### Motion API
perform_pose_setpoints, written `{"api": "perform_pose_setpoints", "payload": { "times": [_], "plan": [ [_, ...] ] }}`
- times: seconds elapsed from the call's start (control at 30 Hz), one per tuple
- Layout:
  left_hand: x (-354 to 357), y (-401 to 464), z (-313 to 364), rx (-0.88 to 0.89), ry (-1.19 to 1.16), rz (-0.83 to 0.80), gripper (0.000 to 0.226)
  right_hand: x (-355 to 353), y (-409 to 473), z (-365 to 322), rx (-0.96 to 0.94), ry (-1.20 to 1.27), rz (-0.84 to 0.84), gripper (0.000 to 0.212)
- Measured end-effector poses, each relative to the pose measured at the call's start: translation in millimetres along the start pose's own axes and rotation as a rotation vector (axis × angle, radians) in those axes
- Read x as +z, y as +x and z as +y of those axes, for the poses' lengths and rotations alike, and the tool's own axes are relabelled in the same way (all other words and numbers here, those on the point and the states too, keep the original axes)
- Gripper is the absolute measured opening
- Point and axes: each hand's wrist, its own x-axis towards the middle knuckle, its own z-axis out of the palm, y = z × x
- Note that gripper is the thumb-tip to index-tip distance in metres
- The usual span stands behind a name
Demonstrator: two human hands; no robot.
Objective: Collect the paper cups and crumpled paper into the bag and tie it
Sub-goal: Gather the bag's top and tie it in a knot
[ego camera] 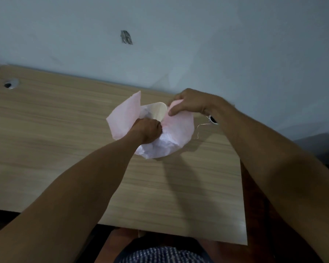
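The left hand [147,130] grips the near rim of the pale pink bag [180,133], which sits on the wooden desk [65,130]. The right hand [188,104] pinches the far rim. Between the 2 grips, 1 paper cup [159,111] shows inside the bag's mouth; below the left grip, crumpled paper [163,145] shows through the plastic.

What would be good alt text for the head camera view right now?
Two hands grip a thin pink bag on a wooden table: the left hand bunches its near edge, the right hand pinches its far edge. A paper cup shows inside the open mouth.
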Motion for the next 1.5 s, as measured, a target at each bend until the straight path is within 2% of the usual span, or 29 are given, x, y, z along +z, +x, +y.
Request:
{"api": "perform_pose_setpoints", "payload": {
  "times": [0.1,0.2,0.27,0.33,0.47,0.5,0.57,0.63,0.7,0.73,0.77,0.8,0.87,0.93,1.0,1.07,1.17,1.27,1.37,1.5],
  "plan": [
    [4.4,0.1,1.9,-0.042,-0.001,-0.001,0.043,35.9,3.7,8.9,-0.115,0.554,0.004,0.034],
    [6.2,-3.8,0.9,-0.047,-0.004,0.02,0.036,64.5,12.8,11.0,-0.155,0.725,0.171,0.024],
    [5.2,-9.3,0.4,-0.027,0.018,0.036,0.035,77.8,21.1,10.0,-0.138,0.568,0.298,0.02],
    [1.0,-19.8,-1.8,0.03,0.085,0.152,0.035,87.9,30.0,10.4,-0.156,0.275,0.405,0.026],
    [-18.6,-50.3,-19.7,0.215,0.235,0.512,0.029,107.0,41.2,14.3,-0.057,-0.248,0.443,0.061],
    [-23.1,-57.0,-28.2,0.202,0.24,0.586,0.03,111.6,42.2,15.5,-0.049,-0.328,0.454,0.068],
    [-30.9,-68.4,-47.4,0.019,0.171,0.678,0.046,118.5,41.9,15.6,-0.054,-0.419,0.489,0.08],
    [-35.9,-74.5,-62.8,-0.245,-0.067,0.725,0.07,122.5,40.9,14.2,-0.045,-0.468,0.52,0.085],
    [-40.4,-73.4,-74.1,-0.417,-0.442,0.668,0.094,124.7,39.7,12.4,-0.009,-0.511,0.545,0.087],
    [-43.0,-70.6,-77.7,-0.465,-0.585,0.604,0.098,125.8,38.8,11.4,0.014,-0.531,0.554,0.089],
    [-45.8,-68.1,-79.1,-0.482,-0.626,0.511,0.093,126.9,38.0,10.1,0.028,-0.547,0.564,0.09],
    [-47.9,-65.7,-78.1,-0.462,-0.566,0.426,0.08,128.1,37.9,8.8,0.033,-0.555,0.576,0.092],
    [-49.2,-60.3,-67.6,-0.343,-0.39,0.356,0.059,131.4,38.1,6.4,0.042,-0.563,0.602,0.093],
    [-52.7,-51.5,-49.1,-0.205,-0.409,0.334,0.044,135.5,40.0,4.8,0.061,-0.596,0.616,0.092],
    [-59.7,-44.4,-24.4,-0.13,-0.549,0.306,0.032,139.8,42.4,5.2,0.098,-0.682,0.581,0.09],
    [-63.9,-36.3,-2.5,-0.151,-0.725,0.326,0.028,143.7,44.1,9.1,0.13,-0.768,0.555,0.088],
    [-59.4,-28.4,18.4,-0.24,-0.831,0.505,0.036,146.5,43.7,12.7,0.152,-0.728,0.634,0.089],
    [-47.7,-29.8,23.2,-0.253,-0.763,0.615,0.032,143.5,43.1,13.9,0.142,-0.587,0.657,0.096],
    [-41.8,-30.4,17.1,-0.138,-0.601,0.616,0.047,137.2,41.0,18.7,0.071,-0.266,0.69,0.08],
    [-47.5,-28.8,5.7,-0.151,-0.293,0.527,0.049,124.0,38.0,25.0,0.032,-0.087,0.752,0.059]
  ]
}}
